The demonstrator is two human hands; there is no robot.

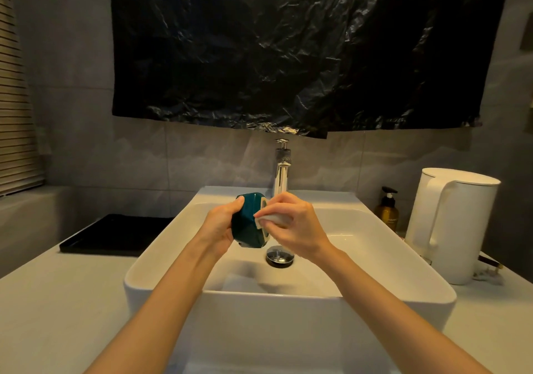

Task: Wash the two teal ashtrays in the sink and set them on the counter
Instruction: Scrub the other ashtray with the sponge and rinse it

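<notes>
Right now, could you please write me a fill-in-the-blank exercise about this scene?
1. The left hand holds the teal ashtray above the ____.
2. The right hand holds a ____ sponge against it.
3. The black tray lies ____ of the faucet.
Missing words: sink; white; left

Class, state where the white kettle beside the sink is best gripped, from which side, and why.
Grip the white kettle by its handle, coming from the sink side. It stands upright, and the tall loop handle faces the basin, leaving a gap for fingers; the smooth, wide body looks harder to hold.
</notes>
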